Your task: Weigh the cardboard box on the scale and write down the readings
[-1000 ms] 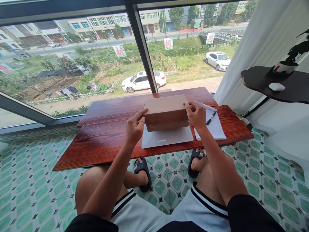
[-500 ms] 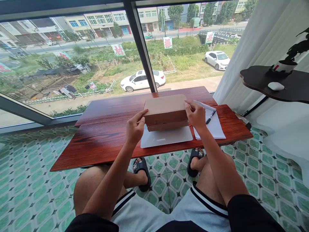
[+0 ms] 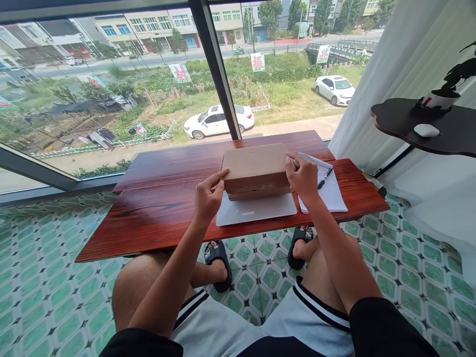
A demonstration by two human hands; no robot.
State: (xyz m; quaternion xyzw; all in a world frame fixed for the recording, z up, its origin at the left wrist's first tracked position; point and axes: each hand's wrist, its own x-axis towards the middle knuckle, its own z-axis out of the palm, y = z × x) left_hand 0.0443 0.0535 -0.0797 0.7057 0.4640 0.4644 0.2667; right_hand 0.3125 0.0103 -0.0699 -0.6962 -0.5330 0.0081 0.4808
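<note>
Cardboard box (image 3: 256, 161) held at both ends above the table (image 3: 159, 210).
The box's left end is clamped by the left hand (image 3: 208, 199), its middle is seen over a pale flat panel (image 3: 256, 212), and its right end is clamped by the right hand (image 3: 305, 179), near paper (image 3: 334, 199) and a pen (image 3: 325, 177); a steadying step seems in hand, and level, even support is called for in any shift.

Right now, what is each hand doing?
Left hand: fingers closed on the cardboard box at its left end.
Right hand: fingers closed on its right end.
</note>
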